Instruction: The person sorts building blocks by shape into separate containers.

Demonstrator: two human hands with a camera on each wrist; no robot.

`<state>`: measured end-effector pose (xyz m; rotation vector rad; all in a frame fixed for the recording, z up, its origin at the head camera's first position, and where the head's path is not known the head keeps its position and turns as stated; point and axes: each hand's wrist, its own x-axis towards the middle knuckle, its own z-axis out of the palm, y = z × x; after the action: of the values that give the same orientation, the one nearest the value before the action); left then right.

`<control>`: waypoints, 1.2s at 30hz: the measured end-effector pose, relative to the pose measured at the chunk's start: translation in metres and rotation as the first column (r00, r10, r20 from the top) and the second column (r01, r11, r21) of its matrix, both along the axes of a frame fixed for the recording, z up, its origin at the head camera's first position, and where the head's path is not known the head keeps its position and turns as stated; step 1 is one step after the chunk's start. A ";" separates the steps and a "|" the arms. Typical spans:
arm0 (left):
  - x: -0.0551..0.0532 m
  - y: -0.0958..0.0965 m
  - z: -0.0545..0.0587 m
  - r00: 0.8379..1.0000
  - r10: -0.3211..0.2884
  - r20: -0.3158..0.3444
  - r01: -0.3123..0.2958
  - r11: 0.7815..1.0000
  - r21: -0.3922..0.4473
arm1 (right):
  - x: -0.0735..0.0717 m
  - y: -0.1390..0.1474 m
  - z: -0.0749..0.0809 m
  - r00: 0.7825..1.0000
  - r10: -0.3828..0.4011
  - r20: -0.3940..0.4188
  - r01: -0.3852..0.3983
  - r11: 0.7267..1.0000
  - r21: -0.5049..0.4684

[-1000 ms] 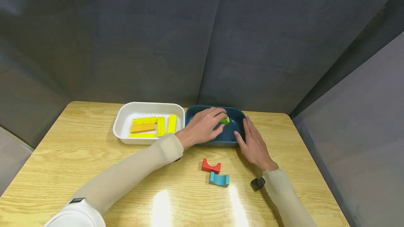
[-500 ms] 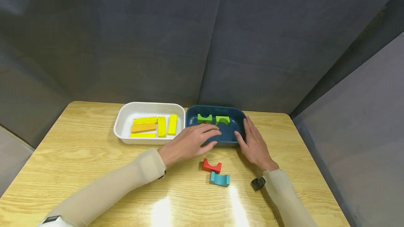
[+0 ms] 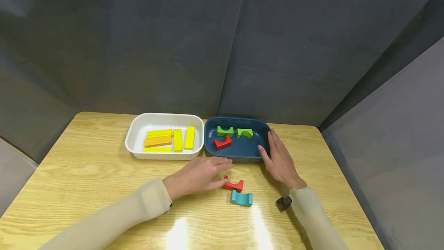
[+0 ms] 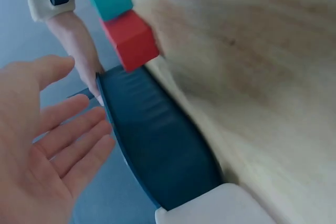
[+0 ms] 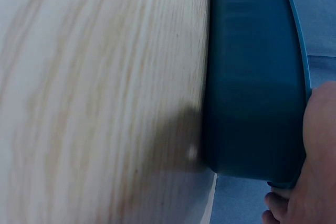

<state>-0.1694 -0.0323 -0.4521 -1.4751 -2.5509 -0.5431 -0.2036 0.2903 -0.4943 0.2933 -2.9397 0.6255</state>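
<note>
left hand (image 3: pixel 199 173) beside red block (image 3: pixel 233 184), right hand (image 3: pixel 279 157) against blue tray (image 3: pixel 236 155)

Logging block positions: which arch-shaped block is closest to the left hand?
The red arch block on the table, just outside the blue tray; the left hand reaches it, unlike the teal block beside it.

Left hand (image 3: pixel 201 174) extends forward with fingers straight and relaxed, palm down, holding nothing; right hand (image 3: pixel 279 159) lies flat, fingers straight, both forearms in beige sleeves.
</note>
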 end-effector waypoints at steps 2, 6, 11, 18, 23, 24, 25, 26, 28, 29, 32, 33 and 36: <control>0.003 0.001 -0.003 1.000 -0.008 -0.006 0.007 0.999 -0.032 | 0.000 0.000 0.000 1.000 0.000 0.003 0.000 1.000 -0.003; 0.007 0.003 -0.011 1.000 -0.003 -0.014 0.002 0.997 -0.081 | 0.000 0.000 0.000 1.000 -0.001 -0.005 0.001 1.000 -0.002; 0.011 0.006 -0.019 1.000 0.003 -0.019 -0.005 0.994 -0.111 | 0.000 0.000 0.000 1.000 -0.001 -0.009 0.001 1.000 0.001; 0.011 0.011 -0.024 1.000 0.000 0.009 0.001 0.993 -0.116 | 0.000 -0.001 0.001 1.000 -0.003 -0.008 0.003 1.000 0.003; 0.012 0.013 -0.027 1.000 0.010 0.020 -0.007 0.993 -0.121 | -0.001 0.000 -0.002 1.000 -0.001 -0.001 0.001 1.000 0.006; 0.012 0.013 -0.027 1.000 0.011 0.019 -0.009 0.993 -0.118 | -0.001 0.000 -0.002 1.000 -0.001 -0.001 0.001 1.000 0.004; 0.013 0.013 -0.028 1.000 0.013 0.019 -0.011 0.993 -0.116 | -0.001 0.000 -0.003 1.000 0.000 -0.002 0.000 1.000 0.004; 0.013 0.012 -0.028 1.000 0.015 0.020 -0.013 0.993 -0.113 | -0.001 0.000 -0.003 1.000 -0.001 0.001 0.001 1.000 0.004; 0.013 0.012 -0.028 0.999 0.018 0.028 -0.015 0.994 -0.105 | -0.001 0.000 -0.003 1.000 -0.001 -0.002 0.001 1.000 0.000; 0.013 0.012 -0.028 0.999 0.020 0.032 -0.017 0.995 -0.101 | -0.001 0.000 -0.003 1.000 -0.002 0.000 0.002 1.000 -0.001; 0.012 0.011 -0.027 0.999 0.023 0.044 -0.019 0.996 -0.084 | 0.000 0.000 -0.002 1.000 -0.005 0.003 0.005 1.000 -0.002; 0.012 0.011 -0.027 0.999 0.024 0.049 -0.020 0.997 -0.077 | 0.000 0.000 -0.002 1.000 -0.005 0.002 0.005 1.000 -0.002; 0.011 0.011 -0.027 0.998 0.027 0.058 -0.024 0.998 -0.054 | 0.000 0.000 -0.001 1.000 -0.006 0.002 0.006 1.000 0.000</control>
<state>-0.1580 -0.0215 -0.4793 -1.4623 -2.6450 -0.5272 -0.2036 0.2901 -0.4955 0.2840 -2.9413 0.6245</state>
